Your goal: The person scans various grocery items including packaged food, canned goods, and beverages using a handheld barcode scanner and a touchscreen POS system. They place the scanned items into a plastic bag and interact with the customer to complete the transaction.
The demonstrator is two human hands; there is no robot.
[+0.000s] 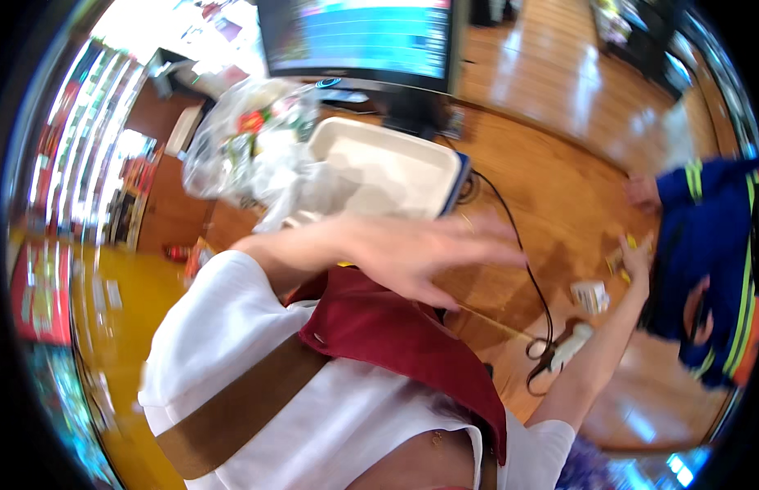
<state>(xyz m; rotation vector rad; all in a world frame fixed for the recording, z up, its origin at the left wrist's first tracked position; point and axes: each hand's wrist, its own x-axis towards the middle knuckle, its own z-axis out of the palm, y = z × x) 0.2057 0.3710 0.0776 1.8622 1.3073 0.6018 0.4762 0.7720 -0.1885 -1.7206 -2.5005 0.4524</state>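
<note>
Yellow item: a small thing (615,260) on the right part of the wooden counter (559,204), at the fingers of the right hand; its kind is too blurred to tell.
Right hand: the person's right hand (637,260) reaches out to the yellow item, its fingers partly bent; whether they grip it or only touch it, I cannot tell.
White box: a small printed carton (590,297) lies just nearer than that hand.
White device: a handheld unit (570,347) sits nearer still, beside the right forearm, with a black cable (542,298) close by.
Left hand: the left hand (428,251) is wide, fingers stretched out and spread toward the right, blurred, above the near side of the counter.
Tray: a cream tray (388,167) stands beyond the left hand.
Bag: a clear plastic bag (224,151) with colourful contents is left of the tray.
Screen: a monitor (363,37) stands at the far side.
Other person: a blue sleeve (694,188) and a hand (641,193) at the far right, near the counter's edge.
</note>
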